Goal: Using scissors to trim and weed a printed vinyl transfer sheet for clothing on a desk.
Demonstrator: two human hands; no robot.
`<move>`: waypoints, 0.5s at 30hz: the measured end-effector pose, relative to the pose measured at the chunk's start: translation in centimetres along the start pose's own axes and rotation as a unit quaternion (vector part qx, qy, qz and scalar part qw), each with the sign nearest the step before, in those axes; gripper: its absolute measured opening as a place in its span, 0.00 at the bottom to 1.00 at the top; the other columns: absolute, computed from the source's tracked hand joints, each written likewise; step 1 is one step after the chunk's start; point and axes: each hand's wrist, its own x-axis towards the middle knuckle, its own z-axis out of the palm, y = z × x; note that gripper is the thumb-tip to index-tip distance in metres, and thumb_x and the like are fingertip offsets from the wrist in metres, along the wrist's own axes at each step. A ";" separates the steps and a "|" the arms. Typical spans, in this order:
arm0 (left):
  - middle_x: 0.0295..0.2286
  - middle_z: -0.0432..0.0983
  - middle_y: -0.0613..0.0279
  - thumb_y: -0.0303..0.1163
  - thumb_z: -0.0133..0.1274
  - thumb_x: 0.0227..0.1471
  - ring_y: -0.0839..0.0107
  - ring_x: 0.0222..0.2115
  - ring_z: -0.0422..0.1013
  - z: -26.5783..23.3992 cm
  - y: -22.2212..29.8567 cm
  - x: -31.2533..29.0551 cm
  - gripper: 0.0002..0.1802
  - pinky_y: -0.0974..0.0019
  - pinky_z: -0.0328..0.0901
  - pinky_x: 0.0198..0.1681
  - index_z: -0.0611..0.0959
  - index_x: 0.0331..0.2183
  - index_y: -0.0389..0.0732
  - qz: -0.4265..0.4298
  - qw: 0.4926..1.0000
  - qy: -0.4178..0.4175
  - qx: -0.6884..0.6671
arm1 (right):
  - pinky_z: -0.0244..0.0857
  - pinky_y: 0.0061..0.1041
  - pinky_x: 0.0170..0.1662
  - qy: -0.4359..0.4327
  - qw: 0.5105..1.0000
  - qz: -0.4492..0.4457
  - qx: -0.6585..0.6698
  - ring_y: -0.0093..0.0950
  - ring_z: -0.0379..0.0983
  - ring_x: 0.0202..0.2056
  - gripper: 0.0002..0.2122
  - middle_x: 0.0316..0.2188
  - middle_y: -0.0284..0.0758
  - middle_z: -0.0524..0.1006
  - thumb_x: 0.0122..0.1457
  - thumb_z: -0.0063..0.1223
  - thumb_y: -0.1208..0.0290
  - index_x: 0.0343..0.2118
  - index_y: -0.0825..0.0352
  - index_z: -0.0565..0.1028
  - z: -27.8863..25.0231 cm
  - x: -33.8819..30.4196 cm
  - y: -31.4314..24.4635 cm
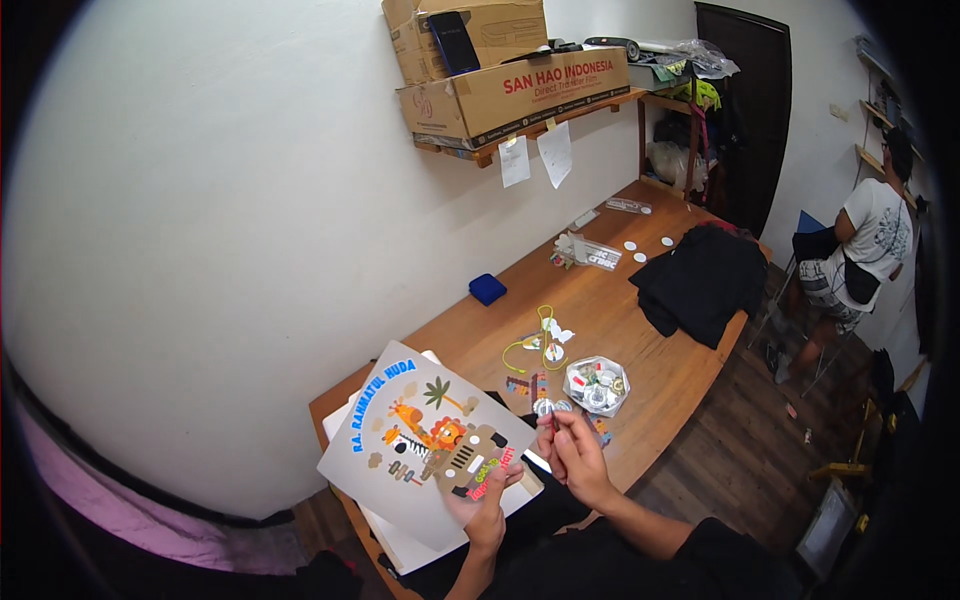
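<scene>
My left hand (pixel 487 508) grips the lower right edge of a translucent printed film sheet (pixel 380 495), with the thumb on its front. The sheet carries a colourful cartoon of animals in a jeep, a palm tree and curved lettering, and it is tilted over a white stack (pixel 531 486) at the near end of the table. Just right of the sheet, my right hand (pixel 580 462) is raised with thumb and fingers pinched together. Whatever it may hold is too small to make out. Behind its fingertips, small round stickers (pixel 545 407) and cut-out scraps (pixel 600 432) lie on the table.
A white bowl of small pieces (pixel 597 388), a yellow-green cord (pixel 546 325) and a blue case (pixel 487 289) are on the wooden table (pixel 440 338). Black cloth (pixel 700 285) is heaped farther off. Cardboard boxes (pixel 530 100) fill a wall shelf. At the right, another person (pixel 878 235) faces away.
</scene>
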 end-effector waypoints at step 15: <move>0.45 0.64 0.45 0.18 0.47 0.52 0.58 0.38 0.72 5.1 -4.6 -0.9 0.36 0.61 0.73 0.39 0.48 0.57 0.41 0.037 0.998 0.039 -0.038 | 0.64 0.22 0.32 0.116 0.971 -0.107 -0.180 0.24 0.70 0.29 0.13 0.30 0.39 0.73 0.58 0.47 0.75 0.46 0.72 0.65 -1.5 -0.3 2.2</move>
